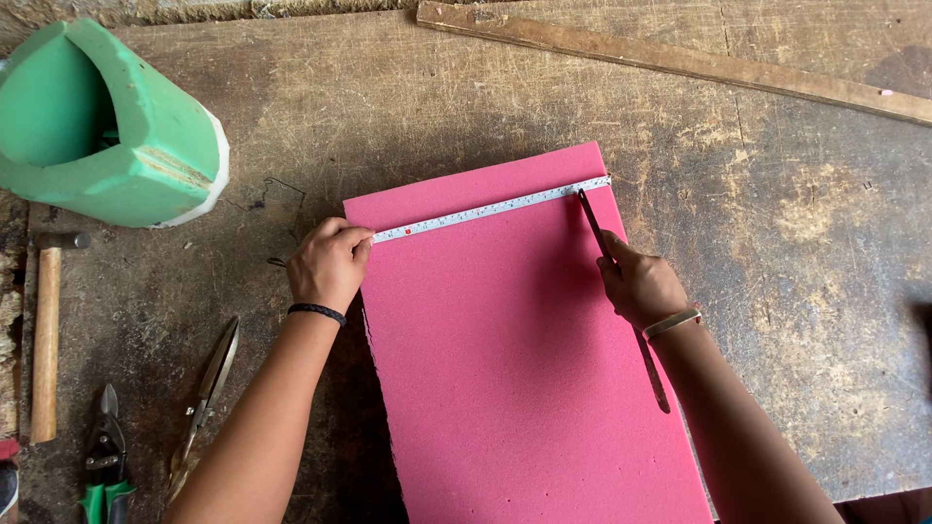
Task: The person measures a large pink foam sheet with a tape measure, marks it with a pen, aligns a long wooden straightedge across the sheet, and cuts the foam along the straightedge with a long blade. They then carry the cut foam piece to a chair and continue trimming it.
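A pink foam sheet [505, 349] lies on the worn wooden workbench [388, 107]. A white measuring tape [490, 208] stretches across the sheet near its far edge. My left hand [328, 264] pinches the tape's end at the sheet's left edge. My right hand [641, 286] grips a long dark blade-like tool [589, 215], whose tip touches the foam just below the tape at the right edge. The tool's other end [655, 376] sticks out behind my wrist.
A rolled green foam piece [107, 126] stands at the far left. A wooden-handled hammer [46, 335], green-handled snips [105, 456] and metal shears [209, 388] lie on the left. A long wooden strip [680, 60] lies along the bench's far side.
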